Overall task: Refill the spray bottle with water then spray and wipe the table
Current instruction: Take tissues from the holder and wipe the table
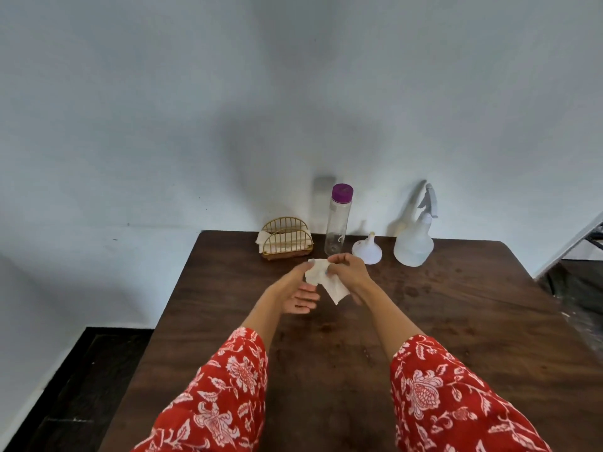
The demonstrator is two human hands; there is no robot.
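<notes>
The spray bottle point(413, 246) stands capped at the table's point(456, 321) far edge, so I judge I'm at wiping. My 2 hands, left point(298, 290) and right point(350, 270), hold a tissue point(326, 278); next I press it flat onto the wet spots.

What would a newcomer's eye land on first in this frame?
Both hands, left hand and right hand, hold a white tissue above the middle of the dark wooden table. Along its far edge stand a purple-capped bottle, a funnel and the spray bottle.
</notes>
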